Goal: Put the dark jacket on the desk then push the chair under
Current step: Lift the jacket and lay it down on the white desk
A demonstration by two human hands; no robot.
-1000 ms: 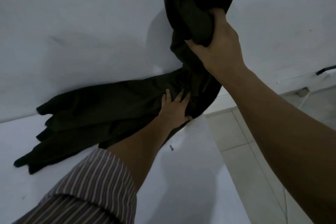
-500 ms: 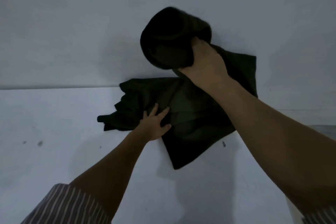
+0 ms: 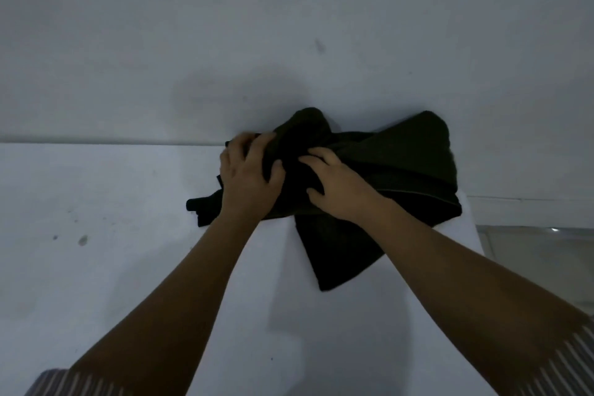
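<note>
The dark jacket (image 3: 398,167) lies bunched on the white desk (image 3: 112,267), pushed up against the wall at the desk's back right corner. My left hand (image 3: 249,178) grips a fold at the jacket's left side, fingers curled into the cloth. My right hand (image 3: 337,185) presses down on the middle of the jacket, fingers bent into the fabric. One flap hangs toward me over the desk. The chair is not in view.
A plain pale wall (image 3: 289,26) rises right behind the desk. The desk's right edge (image 3: 472,228) ends beside the jacket, with tiled floor (image 3: 540,260) beyond it. A few small dark marks dot the desk at the left.
My right hand has brought the raised bundle of jacket down onto the desk. My left hand has shifted from lying flat on the cloth to gripping its left side.
</note>
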